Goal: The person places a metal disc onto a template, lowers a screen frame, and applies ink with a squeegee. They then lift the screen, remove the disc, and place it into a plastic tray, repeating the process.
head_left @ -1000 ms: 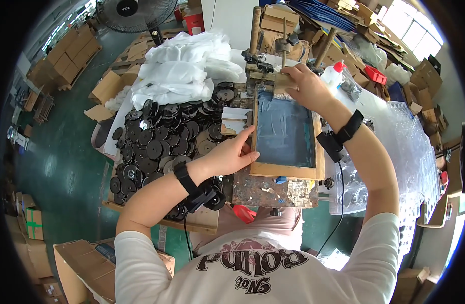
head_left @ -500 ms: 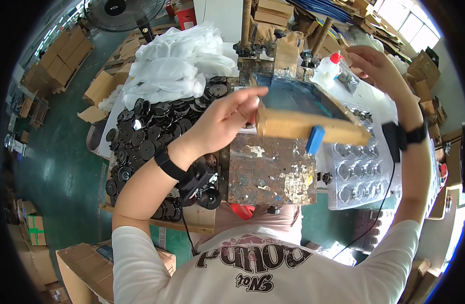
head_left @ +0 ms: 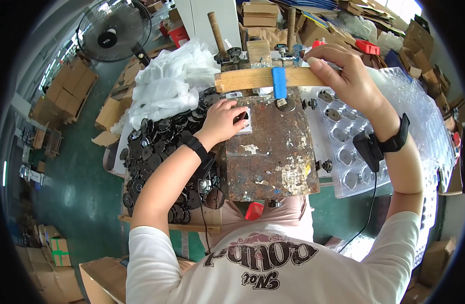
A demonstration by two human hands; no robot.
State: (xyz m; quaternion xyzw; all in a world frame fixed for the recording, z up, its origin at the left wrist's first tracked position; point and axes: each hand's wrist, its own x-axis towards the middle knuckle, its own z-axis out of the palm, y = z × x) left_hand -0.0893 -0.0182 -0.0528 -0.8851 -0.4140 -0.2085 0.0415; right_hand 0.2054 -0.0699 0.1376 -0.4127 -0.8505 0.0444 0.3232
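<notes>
My right hand is closed over the right end of the wooden screen-printing frame, which stands tilted up so that its front bar faces me. A blue strip is wrapped over that bar. Lower down, my left hand reaches a small white block at the left edge of the stained work board. Its thumb and forefinger close around a black disc at the block, partly hidden by the fingers.
Left of the board lies a heap of black discs, with white plastic bags behind. Clear plastic trays with round cups are at the right. Two rusty posts, one the left post, rise behind; a fan stands far left.
The frame has swung up and its mesh is out of sight. My left hand has dropped from beside the frame to the white block; my right hand has come onto the frame's right end.
</notes>
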